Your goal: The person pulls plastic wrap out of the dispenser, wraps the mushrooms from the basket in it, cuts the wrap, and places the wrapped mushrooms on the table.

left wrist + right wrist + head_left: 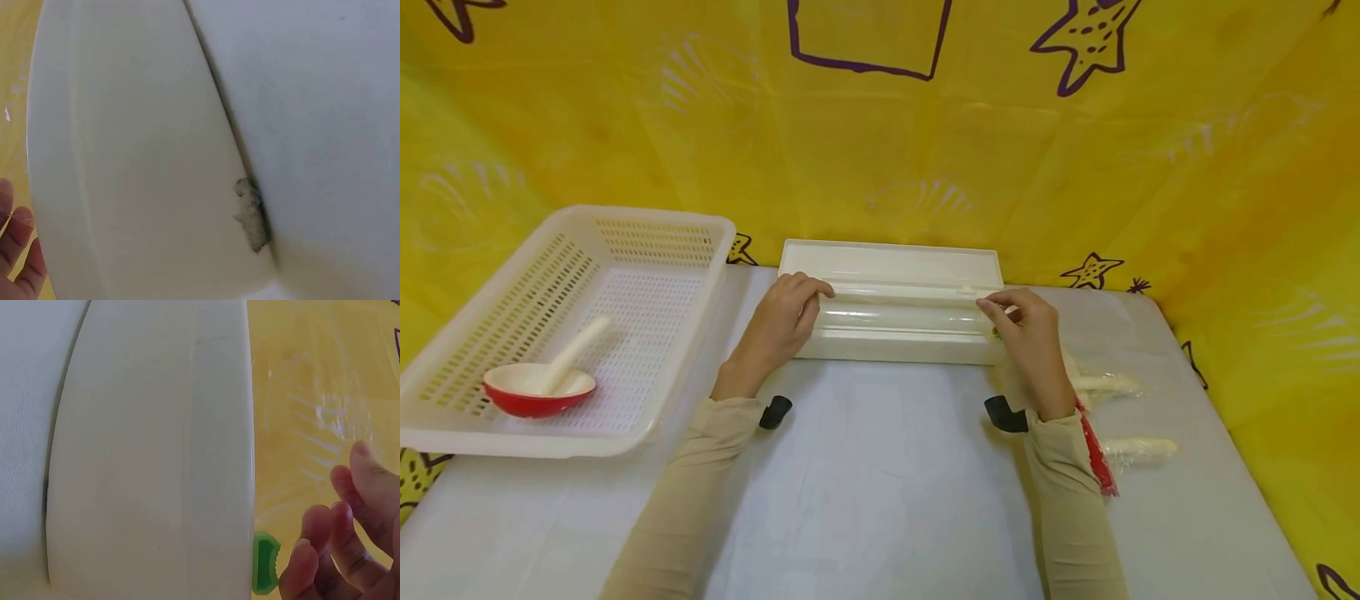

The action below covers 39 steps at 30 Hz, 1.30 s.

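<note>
A white cling film dispenser box (902, 343) stands at the back of the table with its lid (891, 262) raised. Inside lies a roll of cling film (902, 315). My left hand (781, 321) is at the box's left end, its thumb and fingers pinching the clear film. At the other end my right hand (1026, 333) pinches the film between thumb and finger. The clear sheet (334, 415) catches light in the right wrist view. A green cutter slide (267, 564) sits on the box edge close to the right fingers.
A white plastic basket (696, 333) on the left contains a red bowl (538, 406) with a white spoon (580, 350) in it. Film-wrapped pale handles (1141, 451) and a red item (1097, 454) lie beside the right forearm. A yellow patterned cloth (865, 150) hangs behind.
</note>
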{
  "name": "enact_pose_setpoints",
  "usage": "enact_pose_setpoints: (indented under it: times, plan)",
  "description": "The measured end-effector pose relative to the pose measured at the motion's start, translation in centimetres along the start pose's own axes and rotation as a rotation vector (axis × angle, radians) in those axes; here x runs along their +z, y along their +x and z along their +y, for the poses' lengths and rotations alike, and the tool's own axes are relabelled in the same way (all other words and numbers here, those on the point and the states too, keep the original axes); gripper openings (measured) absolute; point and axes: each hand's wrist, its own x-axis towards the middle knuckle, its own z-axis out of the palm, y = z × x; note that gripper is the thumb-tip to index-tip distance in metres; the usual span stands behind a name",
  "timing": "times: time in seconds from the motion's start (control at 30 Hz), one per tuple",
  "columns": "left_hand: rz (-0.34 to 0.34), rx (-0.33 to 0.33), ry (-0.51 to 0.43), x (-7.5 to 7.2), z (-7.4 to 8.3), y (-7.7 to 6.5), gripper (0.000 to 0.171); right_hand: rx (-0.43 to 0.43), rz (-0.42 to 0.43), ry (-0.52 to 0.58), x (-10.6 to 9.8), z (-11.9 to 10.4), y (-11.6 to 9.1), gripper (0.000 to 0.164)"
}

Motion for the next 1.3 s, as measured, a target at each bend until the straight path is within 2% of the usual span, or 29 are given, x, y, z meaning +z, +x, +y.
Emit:
enact_pose_setpoints:
  times: [0.17, 0.3, 0.37, 0.47, 0.57, 0.7, 0.83, 0.93, 1.07, 1.3]
  plan:
    - [0.020, 0.015, 0.009, 0.2, -0.2, -0.6, 0.011, 0.027, -0.016, -0.006, 0.0, -0.1, 0.0, 0.022]
    - [0.073, 0.002, 0.052, 0.1, -0.5, -1.0, 0.024, 0.041, -0.014, -0.081, -0.2, -0.1, -0.1, 0.026]
    - [0.104, -0.034, 0.068, -0.1, -0.7, -1.2, 0.025, 0.043, -0.018, -0.099, -0.3, -0.1, -0.2, 0.026]
    - [0.127, -0.104, 0.066, -0.6, -1.0, -1.4, 0.019, 0.037, -0.024, -0.083, -0.4, -0.2, -0.2, 0.026]
    - [0.113, -0.172, 0.034, -0.8, -1.3, -1.3, 0.013, 0.028, -0.016, -0.075, -0.5, -0.1, -0.2, 0.025]
    - [0.081, -0.223, -0.009, -0.7, -1.4, -1.2, 0.015, 0.016, 0.002, -0.066, -0.5, 0.0, -0.2, 0.023]
    - [0.088, -0.268, -0.066, -0.4, -1.3, -1.3, 0.014, 0.003, 0.025, -0.042, -0.4, -0.1, -0.2, 0.021]
    - [0.114, -0.275, -0.117, -0.2, -1.3, -1.3, 0.012, -0.013, 0.049, -0.028, -0.3, -0.1, -0.1, 0.020]
    - [0.165, -0.249, -0.159, -0.1, -1.3, -1.2, 0.011, -0.043, 0.092, -0.006, -0.1, -0.3, 0.0, 0.018]
    - [0.234, -0.217, -0.186, -0.2, -0.7, -0.9, 0.012, -0.071, 0.157, 0.051, -0.3, -0.6, 0.0, 0.017]
